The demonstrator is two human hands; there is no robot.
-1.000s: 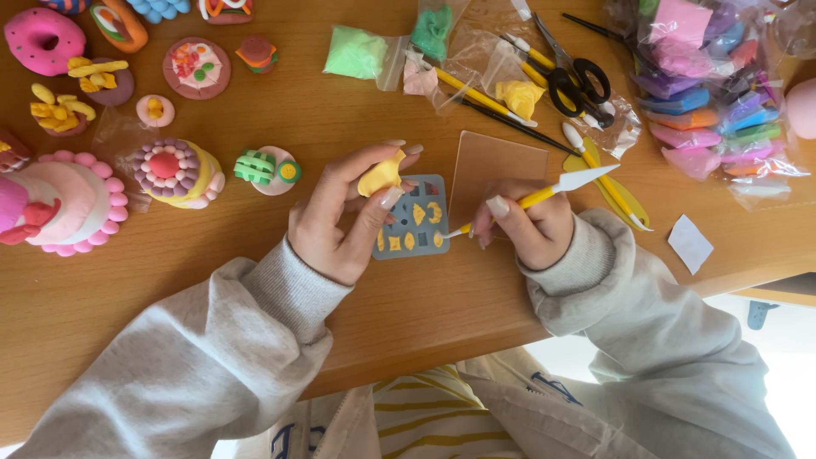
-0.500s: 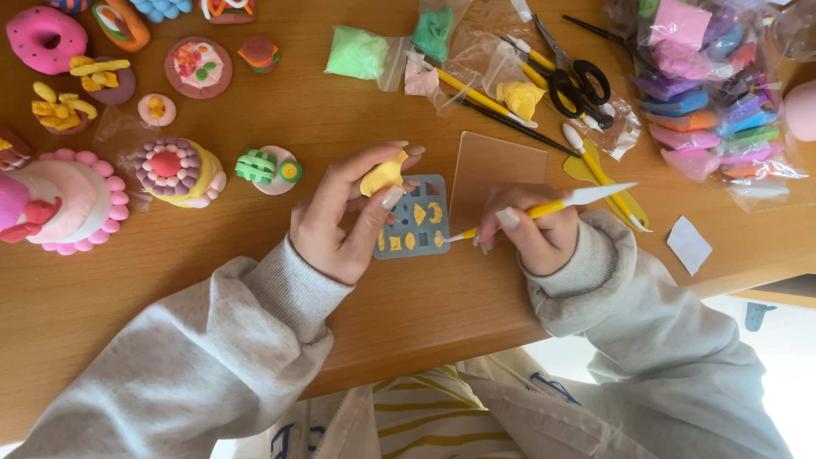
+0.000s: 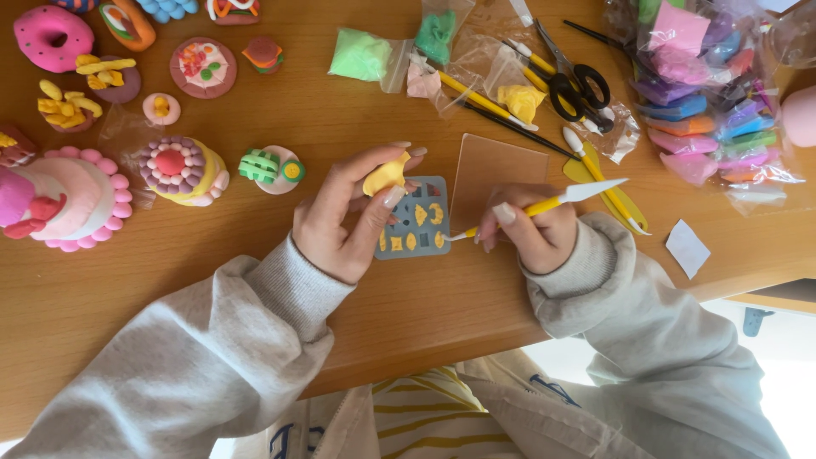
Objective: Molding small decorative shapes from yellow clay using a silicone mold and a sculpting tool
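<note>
At the centre of the frame, just above the grey sleeves, the left hand (image 3: 344,221) pinches a lump of yellow clay (image 3: 384,175) between thumb and fingertips, closed on it and held just over the upper left corner of a small grey mould (image 3: 414,219). The mould lies flat on the wooden table (image 3: 255,280), and several of its small cavities already show yellow filling. To its right, the right hand (image 3: 531,231) is clamped around a yellow-handled modelling tool (image 3: 544,205), gripped like a pen, its white tip touching the mould's right edge and its pale blade end pointing toward the upper right.

The step in hand looks like packing clay into the cavities; working the tip further would call for small, steady pressure so the filled shapes are not dragged out.

Just beyond the mould lies a brown card (image 3: 497,174). Farther up sit bags of green clay (image 3: 361,55), black scissors (image 3: 574,85) and more yellow tools. A bag of coloured clay packets (image 3: 697,93) fills the upper right. Finished clay cakes (image 3: 174,170) and a pink doughnut (image 3: 53,36) line the left and upper left.
</note>
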